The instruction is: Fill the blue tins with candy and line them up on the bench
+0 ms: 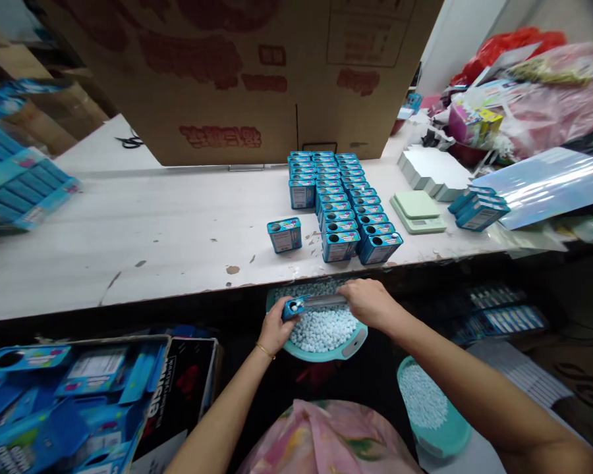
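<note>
Left hand (275, 327) closed on blue tin (291, 307), tin nearer this hand; right hand (370, 304) closed on metal strip (323, 301), long axis level, running leftward into tin; both over teal basin (354, 347) of white mints (322, 332).

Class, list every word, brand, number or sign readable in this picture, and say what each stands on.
Blue tins: labels too small to read.
Brown carton: red print too blurred to read.
Black box: white letters, cut off, reading roughly "eis"; uncertain.
</note>
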`<action>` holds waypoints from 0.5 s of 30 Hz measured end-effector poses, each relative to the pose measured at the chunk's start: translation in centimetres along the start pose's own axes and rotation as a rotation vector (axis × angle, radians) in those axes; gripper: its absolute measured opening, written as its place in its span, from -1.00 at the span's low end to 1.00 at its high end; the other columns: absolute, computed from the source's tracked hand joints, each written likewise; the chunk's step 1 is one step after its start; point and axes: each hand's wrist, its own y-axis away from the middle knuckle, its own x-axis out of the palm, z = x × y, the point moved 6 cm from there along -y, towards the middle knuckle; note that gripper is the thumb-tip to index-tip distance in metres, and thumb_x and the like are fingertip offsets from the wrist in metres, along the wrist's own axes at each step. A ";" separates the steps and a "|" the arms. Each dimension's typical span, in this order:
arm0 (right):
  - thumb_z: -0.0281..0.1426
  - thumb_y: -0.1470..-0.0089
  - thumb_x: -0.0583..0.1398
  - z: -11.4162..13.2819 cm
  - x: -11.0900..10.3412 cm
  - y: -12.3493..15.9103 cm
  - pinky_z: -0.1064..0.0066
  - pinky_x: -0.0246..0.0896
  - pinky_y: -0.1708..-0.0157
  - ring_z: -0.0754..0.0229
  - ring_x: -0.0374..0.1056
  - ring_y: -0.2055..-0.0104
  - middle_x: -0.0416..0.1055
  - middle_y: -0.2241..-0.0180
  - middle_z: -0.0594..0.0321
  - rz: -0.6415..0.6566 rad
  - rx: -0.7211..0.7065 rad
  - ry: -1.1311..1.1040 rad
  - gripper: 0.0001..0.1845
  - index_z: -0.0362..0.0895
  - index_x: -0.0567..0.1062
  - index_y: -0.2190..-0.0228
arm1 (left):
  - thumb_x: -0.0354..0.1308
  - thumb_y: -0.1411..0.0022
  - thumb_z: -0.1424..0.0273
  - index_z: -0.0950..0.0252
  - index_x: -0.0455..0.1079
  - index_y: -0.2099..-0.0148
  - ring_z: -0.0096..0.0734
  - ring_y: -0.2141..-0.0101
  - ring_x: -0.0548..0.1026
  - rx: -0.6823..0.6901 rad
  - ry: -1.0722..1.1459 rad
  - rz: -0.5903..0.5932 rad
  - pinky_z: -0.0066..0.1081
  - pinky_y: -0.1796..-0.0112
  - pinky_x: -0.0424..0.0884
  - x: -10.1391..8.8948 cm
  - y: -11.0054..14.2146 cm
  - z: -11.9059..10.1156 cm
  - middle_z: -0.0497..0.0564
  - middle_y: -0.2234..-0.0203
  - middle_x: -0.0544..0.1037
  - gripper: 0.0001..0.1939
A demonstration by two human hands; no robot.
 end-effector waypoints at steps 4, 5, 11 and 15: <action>-0.56 0.06 -0.04 -4.4 4.5 0.2 0.44 0.11 0.35 0.17 0.32 0.24 0.39 0.27 0.16 0.054 0.134 -0.012 -0.68 -0.07 0.41 0.30 | 0.18 0.15 0.34 0.27 0.22 0.15 -0.39 0.32 0.39 -0.113 0.178 -0.016 -0.36 0.19 0.29 -0.7 0.0 1.4 -0.05 0.36 0.40 -0.56; -0.56 0.04 -0.04 -4.9 5.9 -0.1 0.44 0.10 0.35 0.18 0.32 0.25 0.39 0.28 0.15 0.060 0.155 -0.009 -0.68 -0.08 0.41 0.31 | 0.19 0.16 0.32 0.28 0.20 0.15 -0.40 0.32 0.39 -0.147 0.231 -0.011 -0.35 0.19 0.29 -0.5 -0.1 1.9 -0.05 0.35 0.39 -0.53; -0.57 0.02 -0.06 -1.5 13.9 -4.8 0.45 0.08 0.25 0.20 0.28 0.17 0.40 0.24 0.13 0.039 0.218 -0.264 -0.64 -0.11 0.40 0.23 | 0.20 0.16 0.27 0.31 0.18 0.18 -0.36 0.32 0.43 -0.349 0.475 0.010 -0.30 0.25 0.35 3.0 -0.3 4.1 0.01 0.35 0.44 -0.53; -0.51 -0.02 -0.07 0.0 16.2 -6.9 0.45 0.07 0.22 0.19 0.28 0.14 0.40 0.21 0.11 0.018 0.280 -0.386 -0.64 -0.11 0.41 0.20 | 0.20 0.16 0.28 0.32 0.19 0.18 -0.36 0.30 0.42 -0.344 0.531 0.007 -0.29 0.22 0.35 3.7 -0.4 3.3 0.04 0.33 0.44 -0.53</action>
